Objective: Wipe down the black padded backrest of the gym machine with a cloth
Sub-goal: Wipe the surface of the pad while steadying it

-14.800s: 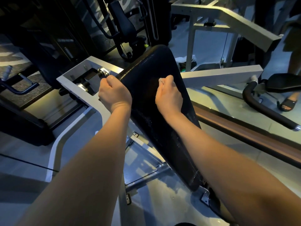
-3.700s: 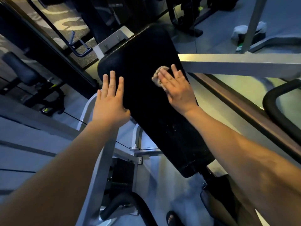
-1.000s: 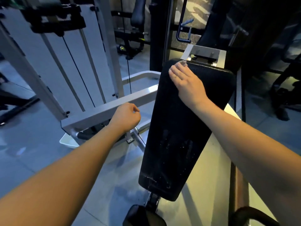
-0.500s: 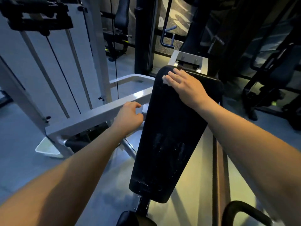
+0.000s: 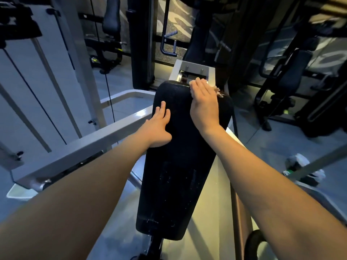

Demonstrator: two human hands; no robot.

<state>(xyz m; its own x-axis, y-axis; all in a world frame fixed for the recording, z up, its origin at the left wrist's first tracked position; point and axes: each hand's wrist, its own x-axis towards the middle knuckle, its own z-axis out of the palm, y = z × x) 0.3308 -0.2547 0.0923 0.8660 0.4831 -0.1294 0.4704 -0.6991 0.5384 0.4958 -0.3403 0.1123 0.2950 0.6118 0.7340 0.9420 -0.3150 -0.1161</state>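
Note:
The black padded backrest (image 5: 174, 166) runs from the lower middle up to the centre of the view, narrower at its near end, with faint wet streaks low down. My right hand (image 5: 203, 104) lies flat with straight fingers at the pad's top right corner and presses a light cloth (image 5: 217, 90) against it; only the cloth's frayed edge shows past my fingers. My left hand (image 5: 156, 126) rests flat on the pad's left edge, fingers straight and pointing up.
A white frame bar (image 5: 97, 139) crosses just left of the pad, under my left forearm. A white bracket (image 5: 195, 71) sits behind the pad's top. Dark gym machines (image 5: 293, 85) stand at the right and rear. A white bag (image 5: 302, 167) lies on the floor at right.
My left hand left the white frame bar, opened and now lies flat on the pad's left edge. My right hand slid the cloth from the top left toward the top right corner.

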